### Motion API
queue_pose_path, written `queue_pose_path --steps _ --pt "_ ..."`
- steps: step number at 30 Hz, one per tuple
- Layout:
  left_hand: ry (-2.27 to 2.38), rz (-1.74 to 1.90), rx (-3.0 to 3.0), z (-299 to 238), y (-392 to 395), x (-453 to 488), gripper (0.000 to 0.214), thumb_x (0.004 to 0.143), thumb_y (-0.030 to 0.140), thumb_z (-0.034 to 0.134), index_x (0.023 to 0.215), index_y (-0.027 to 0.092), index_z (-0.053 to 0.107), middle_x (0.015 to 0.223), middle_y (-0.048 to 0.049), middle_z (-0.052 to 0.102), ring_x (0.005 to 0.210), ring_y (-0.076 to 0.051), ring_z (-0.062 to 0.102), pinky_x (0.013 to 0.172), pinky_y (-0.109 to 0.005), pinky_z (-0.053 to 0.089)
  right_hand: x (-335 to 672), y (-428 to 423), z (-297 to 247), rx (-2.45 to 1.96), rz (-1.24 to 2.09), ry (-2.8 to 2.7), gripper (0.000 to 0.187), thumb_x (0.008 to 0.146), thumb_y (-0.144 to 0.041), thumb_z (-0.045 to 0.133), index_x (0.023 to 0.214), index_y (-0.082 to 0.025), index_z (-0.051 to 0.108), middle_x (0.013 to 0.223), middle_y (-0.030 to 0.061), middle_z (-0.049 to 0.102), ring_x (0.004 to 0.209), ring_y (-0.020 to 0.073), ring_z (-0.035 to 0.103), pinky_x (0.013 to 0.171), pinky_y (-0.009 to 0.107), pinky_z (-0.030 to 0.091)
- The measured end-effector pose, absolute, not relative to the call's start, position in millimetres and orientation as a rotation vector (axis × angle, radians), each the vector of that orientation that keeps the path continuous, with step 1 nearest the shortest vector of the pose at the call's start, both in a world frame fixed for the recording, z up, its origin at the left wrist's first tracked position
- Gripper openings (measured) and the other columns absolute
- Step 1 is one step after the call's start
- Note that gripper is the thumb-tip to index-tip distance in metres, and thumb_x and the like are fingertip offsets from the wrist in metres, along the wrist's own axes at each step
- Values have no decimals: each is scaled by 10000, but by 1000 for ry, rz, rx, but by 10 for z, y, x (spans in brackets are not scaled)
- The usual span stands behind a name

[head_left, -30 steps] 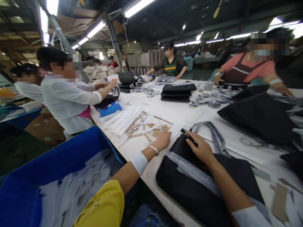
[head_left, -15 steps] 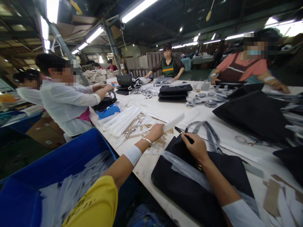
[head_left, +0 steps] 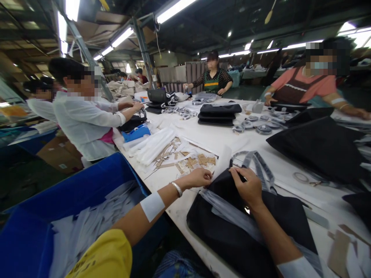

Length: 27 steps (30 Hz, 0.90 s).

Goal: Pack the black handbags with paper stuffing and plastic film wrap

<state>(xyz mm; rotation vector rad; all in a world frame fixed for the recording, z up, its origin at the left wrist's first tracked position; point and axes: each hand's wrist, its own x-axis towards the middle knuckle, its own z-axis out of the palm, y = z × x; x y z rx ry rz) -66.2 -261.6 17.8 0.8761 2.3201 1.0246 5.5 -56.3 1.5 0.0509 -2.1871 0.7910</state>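
On the table in front of me lies a black bag [head_left: 223, 235], with its plastic-wrapped strap handle [head_left: 261, 166] looping out at the far side. My left hand [head_left: 199, 178] is at the bag's upper left edge, fingers pinched on a white strip [head_left: 222, 160] that stands up beside the bag. With thumb and fingers closed, my right hand [head_left: 247, 185] grips the top edge of the bag. A band of clear plastic wrap [head_left: 228, 210] crosses the bag below both hands.
A blue bin [head_left: 116, 166] of white strips stands at my left. White strips [head_left: 156, 148] and cardboard scraps [head_left: 199, 159] lie beyond my left hand. Folded black bags [head_left: 219, 112] are stacked farther back. Co-workers stand around the table [head_left: 179, 200].
My left hand has brought the white strip down and toward me, to the bag's edge. The dark narrow tool near my right hand's fingertips no longer shows there.
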Motion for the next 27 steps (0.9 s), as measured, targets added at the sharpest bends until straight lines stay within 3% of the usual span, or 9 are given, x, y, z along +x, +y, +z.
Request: queue_pose_path --steps 5,9,13,17,20,22,24,27 --pt "2252 772 1115 344 -2659 -838 55 678 146 614 674 180 657 621 34 639 626 -130 585 583 -218 409 25 -550 -32 84 821 -2296 262 942 -370 520 994 -208 720 990 81 744 947 252 680 917 436 513" --pt "2310 716 1192 315 -2696 -781 115 739 171 548 692 199 649 712 -6 673 715 -172 598 701 -270 441 36 -565 -6 126 672 -2428 321 959 -337 475 1184 -209 664 1221 100 666 1149 265 605 1013 455 476" --pt "2388 657 1276 299 -2772 -696 168 800 198 503 787 210 670 805 -45 707 785 -208 632 750 -298 476 110 -603 320 209 311 -2625 362 940 -307 468 1248 -206 628 1425 128 510 1285 327 495 1051 512 437" --pt "2404 646 1242 352 -2783 -664 183 849 229 499 837 202 680 838 -69 712 788 -231 650 713 -315 495 -62 -611 757 539 2 -2818 408 884 -168 438 1242 -206 630 1263 134 646 1210 359 548 1058 615 349" --pt "2385 705 1234 361 -2787 -658 191 882 231 498 845 185 679 849 -80 706 784 -229 653 716 -317 497 -471 -593 876 962 53 -2905 484 801 -83 453 1207 -258 652 1285 72 651 1271 321 514 1099 589 288" --pt "2354 814 1231 333 -2837 -640 199 908 259 503 876 187 686 869 -74 703 806 -215 651 751 -306 495 -797 -587 850 1270 156 -2998 403 798 -129 502 1093 -319 699 1165 11 714 1204 283 575 1116 560 263" --pt "2328 984 1153 286 -2943 -584 200 930 271 500 937 203 688 919 -56 705 857 -197 649 799 -288 485 -1083 -605 804 1466 199 -3151 237 799 -230 579 935 -336 741 949 -17 759 1008 258 666 1069 511 331" --pt "2323 1243 763 205 -3174 -383 151 930 271 532 976 223 667 899 -7 713 833 -155 646 773 -243 473 -1354 -686 776 1510 263 -3416 88 719 -335 708 786 -322 762 754 -23 743 744 218 681 794 352 474"
